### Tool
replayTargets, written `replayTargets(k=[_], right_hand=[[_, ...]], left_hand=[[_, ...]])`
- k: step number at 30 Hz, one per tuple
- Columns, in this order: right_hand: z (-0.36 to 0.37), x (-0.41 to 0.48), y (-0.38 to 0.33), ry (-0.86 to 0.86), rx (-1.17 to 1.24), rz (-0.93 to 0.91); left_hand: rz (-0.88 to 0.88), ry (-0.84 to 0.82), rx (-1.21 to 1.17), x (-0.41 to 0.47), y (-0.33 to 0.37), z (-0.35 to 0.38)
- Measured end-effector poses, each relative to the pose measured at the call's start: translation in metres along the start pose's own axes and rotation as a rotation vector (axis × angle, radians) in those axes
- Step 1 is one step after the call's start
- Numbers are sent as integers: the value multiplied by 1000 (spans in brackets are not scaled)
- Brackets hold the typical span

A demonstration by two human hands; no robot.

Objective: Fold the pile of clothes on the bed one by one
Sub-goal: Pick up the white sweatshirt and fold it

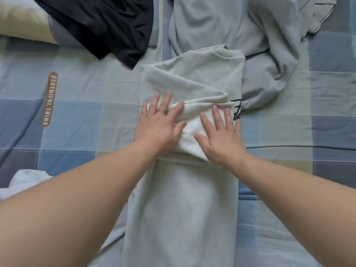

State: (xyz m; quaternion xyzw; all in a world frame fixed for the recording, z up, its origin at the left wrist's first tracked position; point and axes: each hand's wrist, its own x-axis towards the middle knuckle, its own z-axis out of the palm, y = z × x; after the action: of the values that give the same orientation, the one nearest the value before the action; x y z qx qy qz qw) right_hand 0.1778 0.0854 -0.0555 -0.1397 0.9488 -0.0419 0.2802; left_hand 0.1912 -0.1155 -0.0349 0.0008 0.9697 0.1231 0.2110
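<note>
A pale grey-green T-shirt [185,209] lies lengthwise down the middle of the bed, narrowed into a long strip with its sleeves folded across near the top. My left hand [159,126] lies flat with spread fingers on the folded part; a ring is on one finger. Beside it, my right hand [221,135] presses flat on the same fold. Black lettering shows at the shirt's right edge. Behind it lies a crumpled light grey garment [240,29], and a black garment [104,24] is at the back left.
The bed sheet [77,122] is checked in blue, grey and pale yellow, with a brown label printed at the left. A pillow [21,22] sits at the far left corner. White fabric [27,180] shows at the left edge.
</note>
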Motion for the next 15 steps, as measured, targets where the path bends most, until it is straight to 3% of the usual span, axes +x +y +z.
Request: replayTargets(k=[3, 8, 15], right_hand=[[42, 20, 13, 133, -59, 1], [74, 29, 21, 445, -9, -96], [73, 30, 24, 477, -8, -119]], left_hand=[[6, -14, 44, 22, -11, 44], [39, 230, 120, 33, -22, 76], [48, 270, 108, 34, -22, 77]])
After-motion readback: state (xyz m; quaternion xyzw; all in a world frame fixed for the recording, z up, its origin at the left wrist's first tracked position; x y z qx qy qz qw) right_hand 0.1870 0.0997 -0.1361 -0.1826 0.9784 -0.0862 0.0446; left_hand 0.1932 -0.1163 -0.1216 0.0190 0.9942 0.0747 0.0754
